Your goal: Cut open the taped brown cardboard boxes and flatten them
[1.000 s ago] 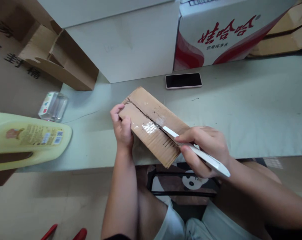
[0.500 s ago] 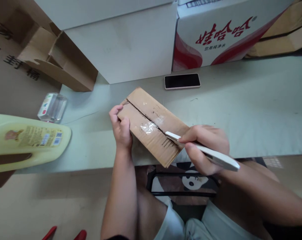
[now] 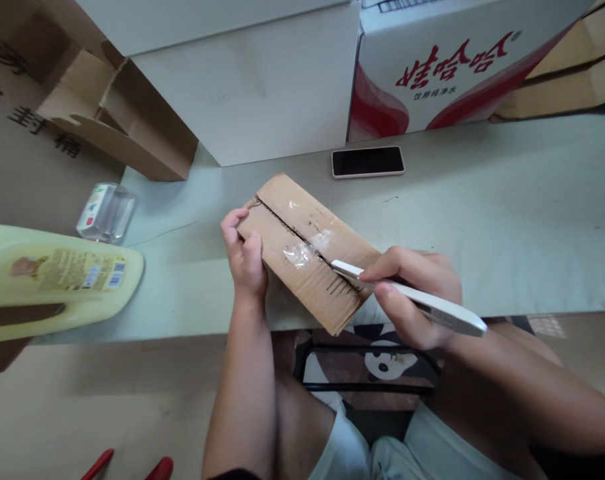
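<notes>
My left hand (image 3: 247, 253) grips the left end of a small brown cardboard box (image 3: 302, 230), thumb on top and fingers wrapped round the edge. The box lies slanted at the front of the bench, its near corner at the edge. A dark seam runs along its top between two flaps, with bits of shiny clear tape across it. My right hand (image 3: 417, 293) is closed round a slim white utility knife (image 3: 447, 312). The knife's front end rests at the seam near the right end of the box; whether a blade is out I cannot tell.
A phone (image 3: 368, 162) lies behind the box on the pale green bench cover (image 3: 482, 220). Large white cartons (image 3: 262, 100) stand at the back. To the left are an open brown carton (image 3: 147, 127), a clear plastic box (image 3: 107, 212) and a yellow jug (image 3: 62, 280).
The view has shifted very slightly. My left hand keeps the same grip on the cardboard box, and the utility knife stays at nearly the same spot on the seam.
</notes>
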Demonstrator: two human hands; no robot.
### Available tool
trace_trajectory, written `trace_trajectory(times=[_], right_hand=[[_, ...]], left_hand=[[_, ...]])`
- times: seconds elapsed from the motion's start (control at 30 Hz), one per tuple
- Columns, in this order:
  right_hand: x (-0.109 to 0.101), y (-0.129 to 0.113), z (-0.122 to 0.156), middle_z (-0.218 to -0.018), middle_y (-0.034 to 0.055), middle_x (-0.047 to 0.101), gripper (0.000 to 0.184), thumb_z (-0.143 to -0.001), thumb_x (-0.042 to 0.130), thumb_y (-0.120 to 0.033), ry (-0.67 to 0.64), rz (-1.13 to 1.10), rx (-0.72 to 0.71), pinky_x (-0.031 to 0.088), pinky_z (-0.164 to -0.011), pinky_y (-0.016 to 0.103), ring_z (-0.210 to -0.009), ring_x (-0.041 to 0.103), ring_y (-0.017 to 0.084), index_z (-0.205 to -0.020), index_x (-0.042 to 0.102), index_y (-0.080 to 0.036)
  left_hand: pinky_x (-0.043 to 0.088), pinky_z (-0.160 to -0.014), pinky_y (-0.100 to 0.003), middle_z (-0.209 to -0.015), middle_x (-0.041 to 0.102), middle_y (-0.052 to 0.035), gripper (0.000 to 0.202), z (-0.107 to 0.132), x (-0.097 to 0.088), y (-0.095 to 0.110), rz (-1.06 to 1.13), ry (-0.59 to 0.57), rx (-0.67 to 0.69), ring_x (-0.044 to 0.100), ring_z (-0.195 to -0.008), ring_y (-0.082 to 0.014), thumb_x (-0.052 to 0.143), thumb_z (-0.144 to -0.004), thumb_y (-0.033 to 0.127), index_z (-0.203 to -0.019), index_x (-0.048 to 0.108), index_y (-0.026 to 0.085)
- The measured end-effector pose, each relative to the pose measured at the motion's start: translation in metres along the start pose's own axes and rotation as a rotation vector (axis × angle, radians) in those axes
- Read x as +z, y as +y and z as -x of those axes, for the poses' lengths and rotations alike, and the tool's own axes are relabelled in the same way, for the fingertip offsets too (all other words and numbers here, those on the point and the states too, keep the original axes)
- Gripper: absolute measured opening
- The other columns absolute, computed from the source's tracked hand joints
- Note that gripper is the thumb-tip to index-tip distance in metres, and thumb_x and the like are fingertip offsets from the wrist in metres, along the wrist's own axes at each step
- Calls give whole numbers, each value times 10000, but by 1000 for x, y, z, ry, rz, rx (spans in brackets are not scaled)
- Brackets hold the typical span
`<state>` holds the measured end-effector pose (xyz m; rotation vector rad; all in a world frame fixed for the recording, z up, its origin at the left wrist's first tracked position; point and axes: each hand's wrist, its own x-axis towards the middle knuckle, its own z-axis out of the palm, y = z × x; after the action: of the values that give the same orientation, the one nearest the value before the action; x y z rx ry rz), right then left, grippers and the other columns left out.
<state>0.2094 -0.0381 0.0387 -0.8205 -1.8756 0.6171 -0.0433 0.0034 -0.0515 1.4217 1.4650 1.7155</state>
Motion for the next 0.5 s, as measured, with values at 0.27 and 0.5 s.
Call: trace_trajectory(times=[0.27, 0.5], right_hand=[[-1, 6, 7, -574, -53, 565, 117, -942, 535, -266, 13, -249, 104, 347, -413, 256, -406, 426, 91, -859, 609, -231], [-1, 10, 14, -600, -29, 531, 201, -955, 583, -426, -16, -549, 210, 318, -455, 289, -478, 449, 125, -933, 675, -249]], left_hand=[[482, -1055, -421, -1271, 605, -74, 574, 3, 4, -1, 138, 25, -27, 599, -1208, -257, 619, -871, 584, -1343, 471, 294], [514, -972, -355, -1001, 674, -39, 346, -1, 8, 21, 516, 106, -164, 655, -1020, -218, 626, -862, 527, -1074, 642, 255]])
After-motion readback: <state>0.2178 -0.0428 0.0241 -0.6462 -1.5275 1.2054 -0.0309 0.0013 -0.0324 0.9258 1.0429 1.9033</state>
